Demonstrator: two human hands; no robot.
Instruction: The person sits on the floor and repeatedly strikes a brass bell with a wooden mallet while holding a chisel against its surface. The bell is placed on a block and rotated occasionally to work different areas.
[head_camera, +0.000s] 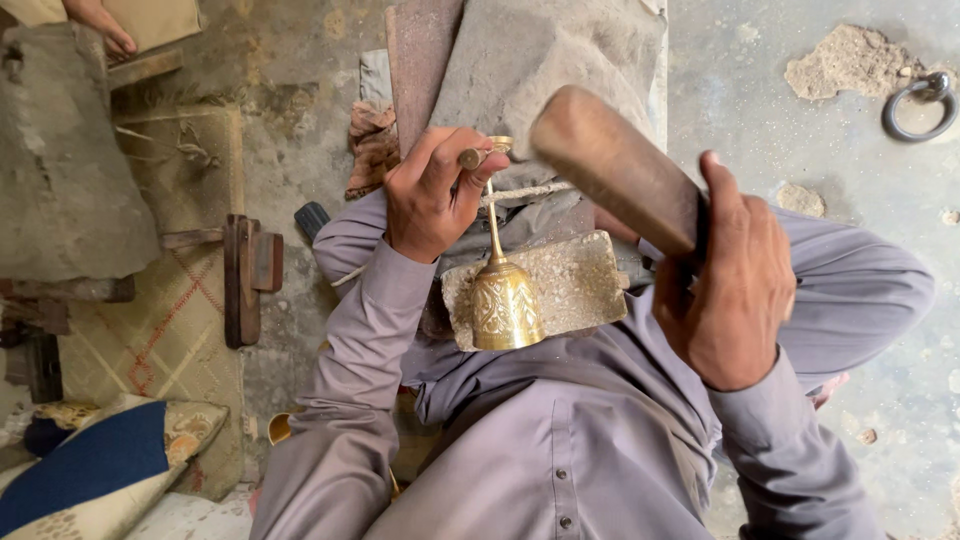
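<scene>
**Brass goblet held on a pitted block**

Left hand (432, 195) fingers pinch a small metal punch (472, 157) against the slim stem of an engraved brass goblet (503, 295), lying on a rough, pitted block (575, 285). Right hand (735, 290) wraps tightly round a smooth wooden mallet (615, 165).

The engraved brass goblet (503, 300) lies on the flat stone slab (575, 285) in the person's lap. The left hand (435, 195) grips its stem end; the right hand (735, 290), to the right, holds the wooden mallet (615, 165) above it. A metal ring (920, 105) lies on the floor far right.
</scene>
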